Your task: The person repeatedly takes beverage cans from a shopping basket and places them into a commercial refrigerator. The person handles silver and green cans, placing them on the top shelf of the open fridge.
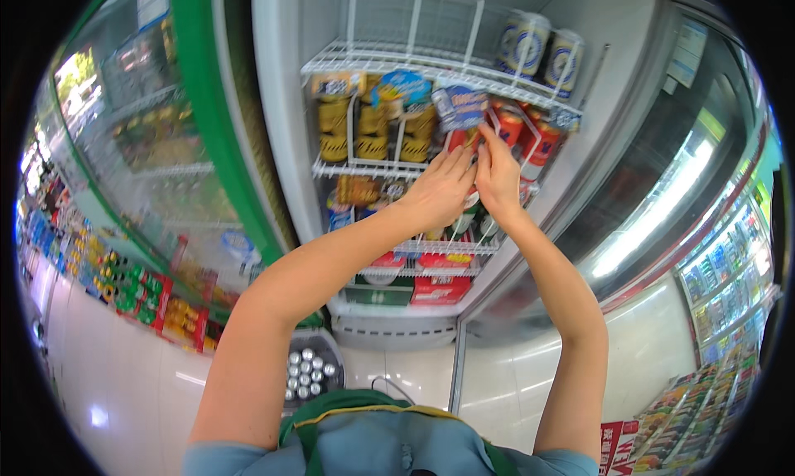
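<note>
Both my hands reach into an upright drinks fridge, close together at the front of its second wire shelf (372, 170). My left hand (442, 187), back upward, has its fingers in front of a red can. Beside it my right hand (497, 168) points upward, its fingertips just below a blue promotional tag (463, 106). Whether either hand grips something is hidden. Gold cans (372, 134) stand in rows left of the hands; red cans (541, 142) stand to the right. White-and-blue cans (525, 44) sit on the top shelf (435, 66).
The glass door (621, 165) stands open at the right; a green-framed door (211, 116) is at the left. Bottles and boxed packs (441, 290) fill lower shelves. A dark basket of cans (338, 345) stands on the floor. Snack racks (689, 414) are at lower right.
</note>
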Demonstrator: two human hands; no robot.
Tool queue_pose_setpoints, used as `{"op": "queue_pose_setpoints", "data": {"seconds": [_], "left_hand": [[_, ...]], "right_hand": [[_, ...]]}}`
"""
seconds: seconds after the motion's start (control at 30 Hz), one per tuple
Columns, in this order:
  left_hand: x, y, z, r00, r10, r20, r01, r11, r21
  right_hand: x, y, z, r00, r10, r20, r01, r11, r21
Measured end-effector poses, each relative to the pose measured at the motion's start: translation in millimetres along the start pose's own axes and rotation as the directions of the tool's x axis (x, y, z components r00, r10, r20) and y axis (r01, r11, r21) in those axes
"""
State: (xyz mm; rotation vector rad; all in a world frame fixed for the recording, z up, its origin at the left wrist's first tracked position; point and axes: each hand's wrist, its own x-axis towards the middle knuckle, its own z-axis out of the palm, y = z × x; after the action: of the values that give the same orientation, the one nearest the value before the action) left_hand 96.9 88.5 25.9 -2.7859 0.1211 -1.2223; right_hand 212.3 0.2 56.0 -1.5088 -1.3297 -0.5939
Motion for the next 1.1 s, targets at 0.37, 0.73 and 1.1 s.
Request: {"op": "queue_pose_setpoints", "data": {"seconds": [0.37, 0.73, 1.1], "left_hand": [[-383.4, 3.9, -73.0, 0.516, -0.631, 0.579, 0.818, 0.563, -0.116], [-657.8, 82.2, -64.9, -0.053, -0.686, 0.725, 0.998, -0.048, 0.028], [-801.0, 179.6, 46.2, -0.521, -0.483, 0.704, 0.795, -0.575, 0.193]], "right_hand": [[-220.8, -124.2, 162.8, 0.540, -0.059, 0.840, -0.124, 0.981, 0.148], [-437.1, -170.2, 285.7, -0.120, 0.096, 0.988, -0.374, 0.918, -0.134], [-648.7, -117.4, 372.6, -0.359, 0.300, 0.884, -0.434, 0.785, -0.443]]}}
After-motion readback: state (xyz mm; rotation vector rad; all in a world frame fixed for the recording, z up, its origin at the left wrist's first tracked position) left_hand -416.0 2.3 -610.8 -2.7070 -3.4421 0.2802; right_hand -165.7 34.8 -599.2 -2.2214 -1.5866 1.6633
